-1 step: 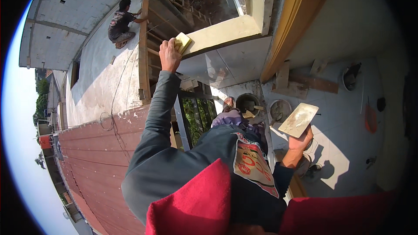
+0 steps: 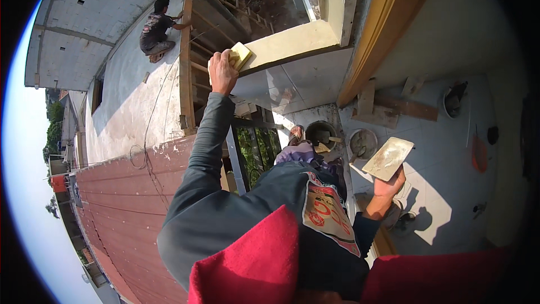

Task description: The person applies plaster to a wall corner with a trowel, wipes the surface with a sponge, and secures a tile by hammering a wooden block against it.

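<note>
My left hand (image 2: 224,72) is stretched out ahead, its fingers closed on a small yellow plastering float (image 2: 241,56). That float rests against the left end of a cream plastered ledge (image 2: 295,41). Lower and to the right, my right hand (image 2: 389,184) grips a rectangular pale yellow board (image 2: 388,156) from beneath. Its flat face is turned up and carries a thin whitish smear, apart from any wall.
Below stand a dark bucket (image 2: 322,133) and a round tub of grey mix (image 2: 363,143). An orange-brown wooden frame (image 2: 382,34) rises right of the ledge. Another person (image 2: 157,31) crouches on a concrete slab at far left, above a red-brown metal roof (image 2: 121,202).
My left hand and its float have shifted slightly to the right along the ledge's end. The board in my right hand has moved a little right and down.
</note>
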Demonstrator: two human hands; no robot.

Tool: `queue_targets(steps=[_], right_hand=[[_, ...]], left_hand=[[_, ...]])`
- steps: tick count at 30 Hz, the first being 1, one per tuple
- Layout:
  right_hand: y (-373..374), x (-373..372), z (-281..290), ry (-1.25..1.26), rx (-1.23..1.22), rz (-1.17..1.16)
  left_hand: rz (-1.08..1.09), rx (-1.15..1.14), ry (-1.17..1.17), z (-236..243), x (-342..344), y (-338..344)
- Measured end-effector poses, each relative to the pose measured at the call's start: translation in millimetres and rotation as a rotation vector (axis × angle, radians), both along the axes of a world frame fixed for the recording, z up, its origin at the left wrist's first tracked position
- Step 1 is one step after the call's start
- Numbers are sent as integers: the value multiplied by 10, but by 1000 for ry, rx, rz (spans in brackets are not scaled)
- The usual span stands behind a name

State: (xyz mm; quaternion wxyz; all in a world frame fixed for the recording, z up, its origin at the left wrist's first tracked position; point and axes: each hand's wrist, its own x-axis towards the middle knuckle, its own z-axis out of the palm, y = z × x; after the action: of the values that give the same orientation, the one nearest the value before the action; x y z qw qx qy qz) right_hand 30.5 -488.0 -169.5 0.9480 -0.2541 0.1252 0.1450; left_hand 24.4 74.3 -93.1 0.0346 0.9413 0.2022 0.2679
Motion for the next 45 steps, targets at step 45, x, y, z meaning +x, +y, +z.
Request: queue_targets(steps=[45], right_hand=[[387, 353, 178, 79, -102, 153]], left_hand=[[-307, -225, 44, 99, 1338, -1608]])
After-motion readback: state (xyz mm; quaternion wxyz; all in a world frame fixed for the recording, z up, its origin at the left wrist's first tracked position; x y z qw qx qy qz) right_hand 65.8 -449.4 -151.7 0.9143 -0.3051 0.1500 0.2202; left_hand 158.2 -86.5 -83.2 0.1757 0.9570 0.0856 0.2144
